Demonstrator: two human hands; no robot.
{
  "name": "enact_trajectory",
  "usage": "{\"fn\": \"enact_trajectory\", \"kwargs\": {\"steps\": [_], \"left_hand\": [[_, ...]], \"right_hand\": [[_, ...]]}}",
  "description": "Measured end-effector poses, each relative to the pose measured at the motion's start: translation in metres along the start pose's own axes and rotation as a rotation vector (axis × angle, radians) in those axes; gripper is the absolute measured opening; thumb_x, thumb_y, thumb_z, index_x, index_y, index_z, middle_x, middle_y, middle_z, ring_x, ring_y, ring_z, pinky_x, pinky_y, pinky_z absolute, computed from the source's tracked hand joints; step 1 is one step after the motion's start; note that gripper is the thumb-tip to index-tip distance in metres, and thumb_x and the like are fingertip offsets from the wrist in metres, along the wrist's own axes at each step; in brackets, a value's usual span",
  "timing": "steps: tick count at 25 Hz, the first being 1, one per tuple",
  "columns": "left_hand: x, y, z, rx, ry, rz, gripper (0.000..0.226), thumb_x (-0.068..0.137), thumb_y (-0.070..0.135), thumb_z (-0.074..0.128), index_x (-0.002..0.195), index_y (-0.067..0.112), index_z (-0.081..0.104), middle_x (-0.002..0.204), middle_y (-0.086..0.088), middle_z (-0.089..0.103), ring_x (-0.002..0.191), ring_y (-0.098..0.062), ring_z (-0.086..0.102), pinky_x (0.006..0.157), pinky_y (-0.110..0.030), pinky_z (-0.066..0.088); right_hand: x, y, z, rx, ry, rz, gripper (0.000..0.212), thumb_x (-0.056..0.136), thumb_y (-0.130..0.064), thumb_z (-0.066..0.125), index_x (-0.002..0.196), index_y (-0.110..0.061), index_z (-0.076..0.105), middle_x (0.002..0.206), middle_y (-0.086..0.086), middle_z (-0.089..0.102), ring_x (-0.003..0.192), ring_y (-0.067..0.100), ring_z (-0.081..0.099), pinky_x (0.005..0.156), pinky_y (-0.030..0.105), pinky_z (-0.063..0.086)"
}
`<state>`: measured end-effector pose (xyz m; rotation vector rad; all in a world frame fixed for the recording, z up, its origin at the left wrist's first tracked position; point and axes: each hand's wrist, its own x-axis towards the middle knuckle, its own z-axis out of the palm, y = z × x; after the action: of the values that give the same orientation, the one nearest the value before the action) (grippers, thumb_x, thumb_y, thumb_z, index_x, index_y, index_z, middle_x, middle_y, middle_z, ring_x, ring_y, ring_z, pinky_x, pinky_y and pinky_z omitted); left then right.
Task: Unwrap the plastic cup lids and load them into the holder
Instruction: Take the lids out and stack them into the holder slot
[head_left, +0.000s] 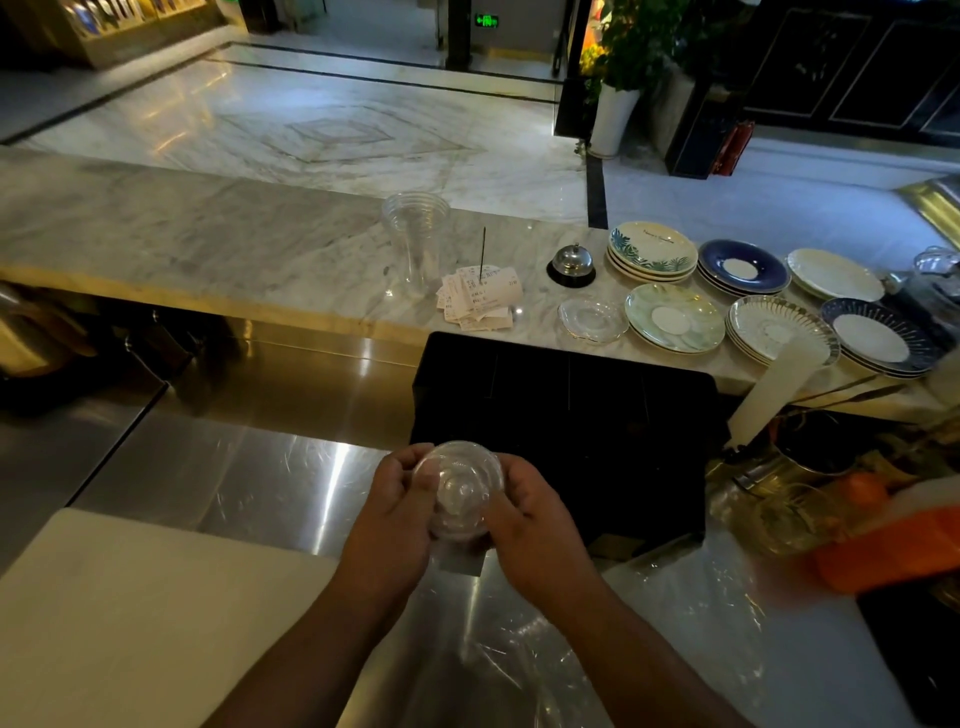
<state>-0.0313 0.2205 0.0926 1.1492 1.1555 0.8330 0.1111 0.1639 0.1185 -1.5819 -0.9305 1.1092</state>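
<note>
Clear plastic cup lids sit in a small stack between both hands, above the shiny steel tabletop. The left hand curls around one side and the right hand around the other — probably to keep the stack straight. Loose wrap lies below. The black holder waits just behind — an easy reach.
</note>
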Motion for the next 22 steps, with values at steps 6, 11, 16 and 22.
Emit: {"fn": "enact_trajectory", "kwargs": {"steps": [6,11,16,22], "left_hand": [[0.002,-0.001,-0.003,0.122,0.153,0.074,0.011,0.107,0.042,0.054,0.112,0.042,0.064,0.103,0.018,0.075,0.092,-0.005,0.075,0.070,-0.025,0.059],[0.001,0.004,-0.003,0.139,0.183,0.115,0.007,0.100,0.038,0.067,0.105,0.041,0.063,0.096,0.016,0.075,0.086,-0.001,0.074,0.058,-0.017,0.058],[0.000,0.005,-0.010,0.021,-0.006,-0.024,0.015,0.106,0.041,0.057,0.113,0.036,0.069,0.101,0.011,0.081,0.086,-0.010,0.079,0.059,-0.020,0.060],[-0.001,-0.006,-0.009,0.139,-0.035,-0.042,0.021,0.104,0.046,0.057,0.114,0.029,0.065,0.102,-0.002,0.079,0.081,-0.012,0.079,0.055,-0.019,0.057]], "right_hand": [[-0.003,-0.003,0.006,0.139,-0.050,0.101,0.030,0.107,-0.017,0.043,0.123,-0.023,0.068,0.104,0.010,0.077,0.084,0.026,0.076,0.067,0.032,0.061],[-0.007,-0.005,0.005,0.121,-0.121,0.104,0.025,0.106,-0.023,0.053,0.128,-0.021,0.064,0.109,0.011,0.076,0.091,0.030,0.077,0.076,0.044,0.063],[-0.003,-0.004,0.000,0.194,-0.126,0.071,0.028,0.104,-0.020,0.055,0.131,-0.024,0.064,0.111,0.011,0.076,0.093,0.030,0.077,0.073,0.039,0.061],[0.004,-0.004,-0.004,-0.461,-0.111,-0.118,0.084,0.078,-0.047,0.074,0.150,-0.050,0.030,0.139,-0.018,0.048,0.113,0.002,0.061,0.089,0.027,0.060]]}}
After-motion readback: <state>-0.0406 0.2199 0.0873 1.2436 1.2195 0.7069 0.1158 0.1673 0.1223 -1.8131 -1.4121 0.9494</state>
